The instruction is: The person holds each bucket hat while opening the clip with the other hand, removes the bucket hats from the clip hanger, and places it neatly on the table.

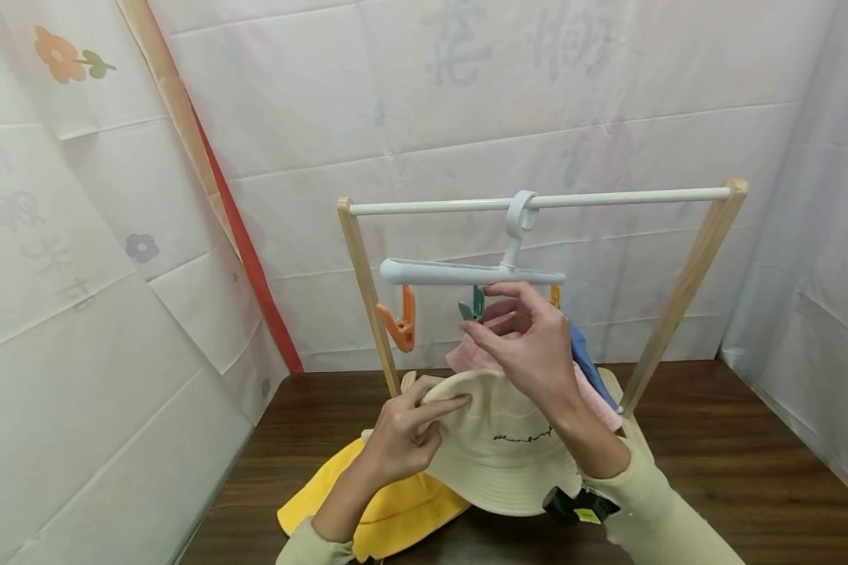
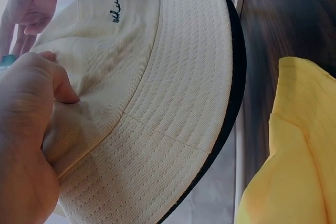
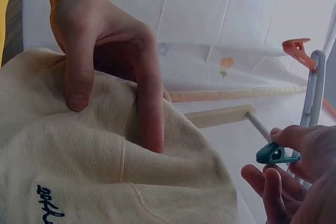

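A cream bucket hat [image 1: 491, 459] with dark script on its crown is held up by my left hand [image 1: 399, 431], whose thumb and fingers pinch the cloth at the top of the crown. In the left wrist view, the black underside of the brim [image 2: 237, 61] shows. My right hand [image 1: 537, 337] pinches a green clip [image 1: 475, 306] between thumb and fingers. That clip hangs under the light-blue hanger [image 1: 438, 272], just above the hat. To its left dangles an orange clip [image 1: 404, 322]. A yellow clip [image 1: 554, 296] shows partly behind my right hand.
The hanger hooks over the white rail [image 1: 629, 198] of a wooden stand [image 1: 692, 290]. Beneath my left arm a yellow hat [image 1: 325, 482] lies on the dark wooden table [image 1: 735, 439]. Behind the cream hat are pink cloth [image 1: 597, 400] and blue cloth [image 1: 586, 357].
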A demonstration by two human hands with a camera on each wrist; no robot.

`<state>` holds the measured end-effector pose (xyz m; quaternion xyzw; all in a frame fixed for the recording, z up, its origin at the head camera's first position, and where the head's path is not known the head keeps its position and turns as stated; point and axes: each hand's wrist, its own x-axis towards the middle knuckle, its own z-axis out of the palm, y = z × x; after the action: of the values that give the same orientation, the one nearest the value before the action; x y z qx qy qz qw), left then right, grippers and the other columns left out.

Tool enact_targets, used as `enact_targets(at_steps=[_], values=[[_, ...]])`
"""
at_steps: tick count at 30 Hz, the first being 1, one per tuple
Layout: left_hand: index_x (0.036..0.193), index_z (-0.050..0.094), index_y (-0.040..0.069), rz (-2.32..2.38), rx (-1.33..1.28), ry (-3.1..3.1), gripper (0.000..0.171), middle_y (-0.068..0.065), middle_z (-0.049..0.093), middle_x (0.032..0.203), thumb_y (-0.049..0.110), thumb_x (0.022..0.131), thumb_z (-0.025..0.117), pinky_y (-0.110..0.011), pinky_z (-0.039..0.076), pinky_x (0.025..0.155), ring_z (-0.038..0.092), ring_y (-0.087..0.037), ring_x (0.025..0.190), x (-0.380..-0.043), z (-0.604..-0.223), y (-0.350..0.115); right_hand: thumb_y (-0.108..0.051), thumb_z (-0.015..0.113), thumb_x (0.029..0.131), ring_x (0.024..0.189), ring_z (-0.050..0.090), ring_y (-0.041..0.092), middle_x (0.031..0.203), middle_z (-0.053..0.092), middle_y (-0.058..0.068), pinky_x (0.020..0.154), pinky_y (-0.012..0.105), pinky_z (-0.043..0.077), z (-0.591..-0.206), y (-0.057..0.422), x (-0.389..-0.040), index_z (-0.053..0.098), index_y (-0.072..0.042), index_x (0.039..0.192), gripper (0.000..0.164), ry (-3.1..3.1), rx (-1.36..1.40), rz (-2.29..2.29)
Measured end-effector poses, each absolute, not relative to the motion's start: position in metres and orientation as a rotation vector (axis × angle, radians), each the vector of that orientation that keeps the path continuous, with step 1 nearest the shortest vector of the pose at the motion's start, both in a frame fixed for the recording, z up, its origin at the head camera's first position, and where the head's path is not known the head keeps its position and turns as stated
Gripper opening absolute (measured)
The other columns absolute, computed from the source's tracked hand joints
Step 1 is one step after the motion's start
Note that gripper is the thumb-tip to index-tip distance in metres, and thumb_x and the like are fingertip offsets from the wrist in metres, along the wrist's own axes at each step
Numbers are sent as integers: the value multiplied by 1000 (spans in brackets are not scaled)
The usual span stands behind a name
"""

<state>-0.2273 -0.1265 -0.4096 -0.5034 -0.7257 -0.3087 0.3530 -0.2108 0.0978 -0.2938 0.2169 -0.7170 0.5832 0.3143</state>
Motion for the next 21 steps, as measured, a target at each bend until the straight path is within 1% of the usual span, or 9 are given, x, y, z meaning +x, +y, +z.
enact_targets(at_steps=[5,14,21], values=[[135,81,11,-804,-1306,-1875,74,-12,72,132,-24,71,67,-8,27,60,40,-8,75,-227,-409,-126,-1,95,86,74,78,4,97,83,20,71,23,66,-294,98,-209,75,-3,129,48,-1892,564,1544],[134,82,10,-805,-1308,-1876,73,-12,72,132,-24,71,68,-8,28,61,40,-7,74,-226,-409,-126,-2,95,87,76,79,6,97,83,20,73,31,68,-295,98,-210,75,-3,130,47,-1911,554,1557],[135,82,11,-808,-1310,-1880,73,-12,72,132,-24,72,68,-8,28,61,40,-8,73,-226,-409,-126,1,94,87,77,79,6,100,83,21,73,31,69,-295,98,-210,75,-2,130,47,-1910,572,1582]])
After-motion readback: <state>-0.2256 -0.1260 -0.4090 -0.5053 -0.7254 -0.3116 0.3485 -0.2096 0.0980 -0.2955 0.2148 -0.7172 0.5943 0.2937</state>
